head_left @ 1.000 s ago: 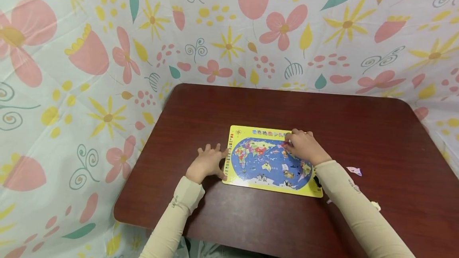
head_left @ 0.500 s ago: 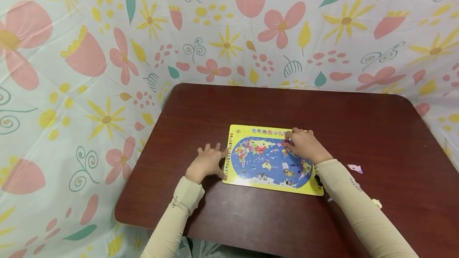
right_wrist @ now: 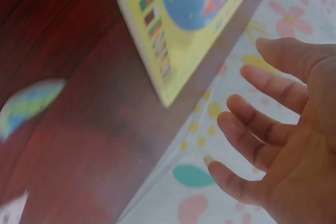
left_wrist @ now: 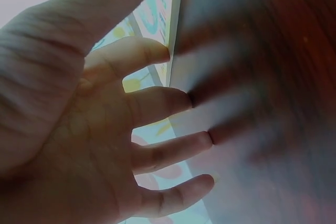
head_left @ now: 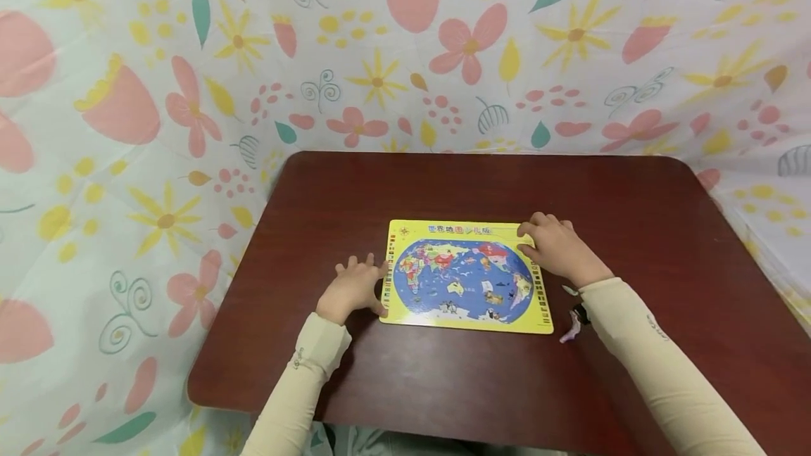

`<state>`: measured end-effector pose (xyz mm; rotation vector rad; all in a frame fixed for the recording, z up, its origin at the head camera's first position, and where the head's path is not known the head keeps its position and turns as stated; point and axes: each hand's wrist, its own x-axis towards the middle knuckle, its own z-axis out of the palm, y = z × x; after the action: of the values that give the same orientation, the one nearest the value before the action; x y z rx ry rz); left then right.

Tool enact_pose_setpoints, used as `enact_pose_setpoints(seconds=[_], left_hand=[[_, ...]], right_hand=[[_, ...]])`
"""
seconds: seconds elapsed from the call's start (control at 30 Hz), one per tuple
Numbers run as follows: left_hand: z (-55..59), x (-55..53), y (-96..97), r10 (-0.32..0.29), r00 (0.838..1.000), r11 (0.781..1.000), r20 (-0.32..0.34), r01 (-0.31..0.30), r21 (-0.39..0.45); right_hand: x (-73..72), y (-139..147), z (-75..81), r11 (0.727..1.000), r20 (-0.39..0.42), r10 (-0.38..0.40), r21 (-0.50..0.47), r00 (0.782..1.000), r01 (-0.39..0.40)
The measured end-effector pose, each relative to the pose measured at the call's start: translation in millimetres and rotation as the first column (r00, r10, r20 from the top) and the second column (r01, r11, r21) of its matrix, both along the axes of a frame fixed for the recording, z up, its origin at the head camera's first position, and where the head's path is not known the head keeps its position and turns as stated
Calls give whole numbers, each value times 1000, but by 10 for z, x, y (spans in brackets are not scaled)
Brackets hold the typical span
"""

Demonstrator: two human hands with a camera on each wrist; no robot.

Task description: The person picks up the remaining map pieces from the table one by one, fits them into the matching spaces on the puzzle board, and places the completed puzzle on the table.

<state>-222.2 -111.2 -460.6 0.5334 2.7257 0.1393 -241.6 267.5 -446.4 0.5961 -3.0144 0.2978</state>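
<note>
A yellow-bordered world map puzzle board (head_left: 465, 226) lies flat on the table, its blue map face up. At its left edge my left hand (head_left: 352, 288) rests with spread fingers, the thumb near the lower corner. The left wrist view shows this left hand (left_wrist: 100, 124) with fingertips at the table and the board's edge. Over the upper right corner is my right hand (head_left: 560, 248), fingers relaxed. In the right wrist view the right hand (right_wrist: 283, 135) holds nothing, apart from the board corner (right_wrist: 167, 95). A red and pink patch (head_left: 493, 253) shows on the map's upper right.
Right of the board, partly by the right wrist, lie a pinkish-purple piece (head_left: 571, 333) and a small pale piece (head_left: 570, 290). A green-blue curved piece (right_wrist: 31, 103) shows in the right wrist view. A flowered cloth (head_left: 469, 48) hangs behind the dark wooden table (head_left: 443, 188).
My right hand has moved off the map's upper right toward the board's right corner, uncovering the red patch and title. The left hand stays at the left edge. The head view has shifted somewhat.
</note>
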Motion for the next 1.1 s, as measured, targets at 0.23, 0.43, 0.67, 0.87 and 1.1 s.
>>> enact_pose_setpoints(seconds=[0.23, 0.43, 0.67, 0.87, 1.1], left_hand=[[20, 12, 25, -6, 1000, 1000, -4, 6, -16], [36, 37, 24, 6, 1000, 1000, 2, -6, 14], [48, 43, 56, -5, 1000, 1000, 3, 5, 30], [34, 42, 52, -3, 1000, 999, 12, 3, 34], [33, 31, 36, -16, 1000, 999, -1, 16, 39]], right_hand=[[193, 301, 35, 1000, -13, -26, -10, 1000, 26], [357, 493, -19, 999, -5, -37, 7, 999, 37], [511, 624, -95, 998, 68, -53, 23, 996, 52], [585, 626, -219, 998, 86, -55, 24, 995, 53], [580, 608, -295, 999, 57, -42, 9, 997, 42]])
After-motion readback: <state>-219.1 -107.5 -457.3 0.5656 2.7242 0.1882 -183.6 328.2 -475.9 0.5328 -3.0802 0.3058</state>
